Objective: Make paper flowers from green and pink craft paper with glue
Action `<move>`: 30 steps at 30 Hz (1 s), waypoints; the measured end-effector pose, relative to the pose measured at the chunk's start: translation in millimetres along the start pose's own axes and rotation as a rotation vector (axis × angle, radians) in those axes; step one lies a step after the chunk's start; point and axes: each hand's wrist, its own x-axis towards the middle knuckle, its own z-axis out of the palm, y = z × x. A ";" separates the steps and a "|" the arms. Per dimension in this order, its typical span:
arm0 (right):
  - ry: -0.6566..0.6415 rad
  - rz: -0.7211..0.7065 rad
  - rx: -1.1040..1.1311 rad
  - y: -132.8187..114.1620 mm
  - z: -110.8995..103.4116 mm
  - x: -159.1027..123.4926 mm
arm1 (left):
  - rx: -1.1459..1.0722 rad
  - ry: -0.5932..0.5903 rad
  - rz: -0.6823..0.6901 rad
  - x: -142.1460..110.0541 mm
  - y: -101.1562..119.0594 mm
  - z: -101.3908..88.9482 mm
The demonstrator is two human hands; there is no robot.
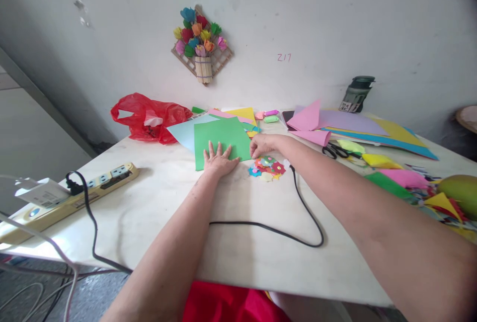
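My left hand (220, 161) lies flat with spread fingers on the lower part of a green paper sheet (221, 133). At the sheet's right corner is my right hand (261, 145), its fingers pinched together; what they hold, if anything, is hidden. Just below that hand sits a small pile of colourful paper flowers (266, 169). A light blue sheet (181, 132) sticks out from under the green one on the left. Beside the flowers, a black cord (298, 193) ends at a small pale piece partly behind my right forearm.
A yellow power strip (112, 181) with plugs and cables lies left. Behind are a red plastic bag (149, 116) and coloured papers. To the right are black-handled scissors (334, 150), stacked sheets (357, 123), paper scraps (402, 178) and a dark green bottle (357, 94) by the wall.
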 end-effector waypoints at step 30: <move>0.011 0.188 -0.250 -32.9 -11.2 -14.7 | -0.007 -0.005 -0.007 0.9 -0.6 0.0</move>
